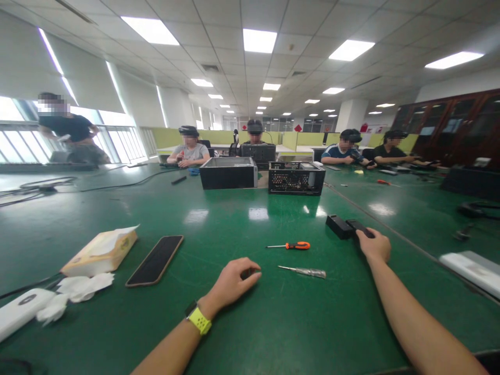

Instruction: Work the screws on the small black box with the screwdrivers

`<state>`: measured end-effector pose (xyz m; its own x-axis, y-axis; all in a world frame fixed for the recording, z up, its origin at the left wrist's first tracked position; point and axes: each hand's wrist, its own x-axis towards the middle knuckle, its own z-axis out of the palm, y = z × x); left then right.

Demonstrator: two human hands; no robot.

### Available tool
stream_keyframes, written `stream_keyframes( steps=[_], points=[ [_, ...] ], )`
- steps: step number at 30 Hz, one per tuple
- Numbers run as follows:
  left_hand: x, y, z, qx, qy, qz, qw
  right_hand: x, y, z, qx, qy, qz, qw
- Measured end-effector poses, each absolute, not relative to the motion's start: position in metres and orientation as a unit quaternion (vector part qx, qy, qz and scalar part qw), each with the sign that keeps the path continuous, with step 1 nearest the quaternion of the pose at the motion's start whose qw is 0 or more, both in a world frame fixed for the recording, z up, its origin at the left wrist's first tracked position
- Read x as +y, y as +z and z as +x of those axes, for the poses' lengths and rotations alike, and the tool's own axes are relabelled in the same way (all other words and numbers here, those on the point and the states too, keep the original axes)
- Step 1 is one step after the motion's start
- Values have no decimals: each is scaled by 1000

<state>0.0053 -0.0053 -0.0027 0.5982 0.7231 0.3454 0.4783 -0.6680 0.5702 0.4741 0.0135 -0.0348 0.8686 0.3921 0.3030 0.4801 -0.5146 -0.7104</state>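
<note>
My right hand grips a black oblong object by its near end. Its far end touches or lies right beside a black block-shaped object; what kind these two are I cannot make out. My left hand rests on the green table with nothing in it, fingers loosely curved and the thumb apart. Between the hands lie an orange-and-black-handled screwdriver and, closer to me, a screwdriver with a clear handle. Both have their tips toward the left.
A phone, a tissue pack, crumpled tissues and a white device lie on the left. Two computer cases stand farther back. A white power-strip-like bar is at right. Several people sit around the table.
</note>
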Motion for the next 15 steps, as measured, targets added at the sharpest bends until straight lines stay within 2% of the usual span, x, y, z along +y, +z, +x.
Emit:
stream_keyframes(
  steps=[9, 15],
  points=[
    [-5, -2, 6, 345, 284, 868, 217, 13, -21, 459, -286, -100, -869, 391],
    [-5, -2, 6, 342, 285, 870, 214, 16, -11, 440, -355, -78, -862, 353]
  ],
)
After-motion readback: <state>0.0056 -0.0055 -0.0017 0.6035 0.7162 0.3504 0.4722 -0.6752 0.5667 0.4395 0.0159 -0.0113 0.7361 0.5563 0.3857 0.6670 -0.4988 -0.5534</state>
